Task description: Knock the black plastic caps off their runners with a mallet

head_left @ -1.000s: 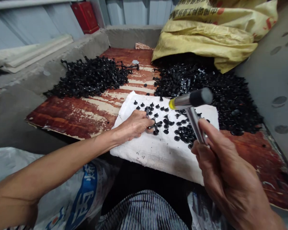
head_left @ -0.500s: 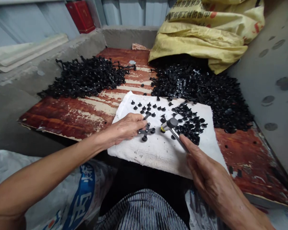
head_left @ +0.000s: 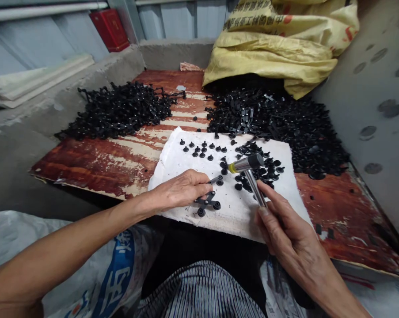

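Note:
My left hand (head_left: 182, 190) pinches a black cross-shaped linkage (head_left: 206, 201) with round feet at its ends, low over a white cloth (head_left: 182, 219). One of its arm ends meets a small black round piece beside my fingertips. In my right hand (head_left: 285, 229) is a hammer (head_left: 256, 187), gripped by its shiny metal handle. The hammer's head, with one dark face and one yellow face, is raised above the cloth, apart from the linkage. Small black stemmed discs (head_left: 204, 149) stand upright in rough rows, and a loose heap of them (head_left: 268, 170) lies behind the hammer.
Black linkages form a pile (head_left: 119, 110) on the worn red board (head_left: 96, 161) at left. A larger black pile (head_left: 285, 119) spills from a yellow sack (head_left: 272, 53) at right. A grey wall (head_left: 365, 128) borders the right side; a white bag (head_left: 83, 269) sits at lower left.
My left hand has moved the linkage nearer to me and slightly right, swinging one arm end onto a disc. The hammer has shifted right and up, its head turned more sideways.

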A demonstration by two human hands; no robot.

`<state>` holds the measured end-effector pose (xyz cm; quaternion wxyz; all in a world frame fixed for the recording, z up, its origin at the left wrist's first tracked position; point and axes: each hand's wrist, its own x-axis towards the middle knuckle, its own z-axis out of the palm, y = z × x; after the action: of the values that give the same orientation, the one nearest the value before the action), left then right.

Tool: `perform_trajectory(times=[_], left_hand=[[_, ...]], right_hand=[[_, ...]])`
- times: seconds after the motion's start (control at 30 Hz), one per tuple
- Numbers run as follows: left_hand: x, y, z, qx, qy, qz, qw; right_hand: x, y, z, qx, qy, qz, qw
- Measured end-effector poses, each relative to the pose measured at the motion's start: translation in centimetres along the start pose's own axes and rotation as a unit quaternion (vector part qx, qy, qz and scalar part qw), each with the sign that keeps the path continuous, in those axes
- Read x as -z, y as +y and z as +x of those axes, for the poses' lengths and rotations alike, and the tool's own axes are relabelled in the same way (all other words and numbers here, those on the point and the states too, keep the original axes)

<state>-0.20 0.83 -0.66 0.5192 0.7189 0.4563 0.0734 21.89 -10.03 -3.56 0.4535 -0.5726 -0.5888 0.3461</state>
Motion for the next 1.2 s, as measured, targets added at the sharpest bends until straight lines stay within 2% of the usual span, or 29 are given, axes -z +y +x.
perform_trajectory(times=[0.13, 0.27, 0.43, 0.9, 1.03, 1.2], left_hand=[[-0.3, 0.5, 0.0, 0.006, -0.006, -0.011, 1.000], [-0.5, 1.1, -0.1, 0.026, 0.007, 0.004, 1.000], [-0.5, 1.7, -0.2, 0.041, 0.013, 0.012, 0.999], [-0.5, 1.3, 0.3, 0.048, 0.018, 0.041, 0.998], [-0.3, 1.3, 0.6, 0.064, 0.021, -0.010, 0.998], [-0.2, 1.5, 0.6, 0.138, -0.013, -0.107, 0.985]], right_hand=[[0.0, 0.2, 0.0, -0.025, 0.001, 0.004, 1.000], [0.0, 0.2, 0.0, -0.018, -0.003, 0.030, 0.999], [0.1, 0.4, 0.0, -0.018, -0.006, 0.006, 1.000], [0.0, 0.2, -0.1, -0.019, -0.009, -0.026, 0.999], [0.1, 0.3, -0.1, -0.009, -0.018, -0.074, 0.997], [0.3, 0.5, 0.1, 0.055, -0.040, -0.147, 0.987]])
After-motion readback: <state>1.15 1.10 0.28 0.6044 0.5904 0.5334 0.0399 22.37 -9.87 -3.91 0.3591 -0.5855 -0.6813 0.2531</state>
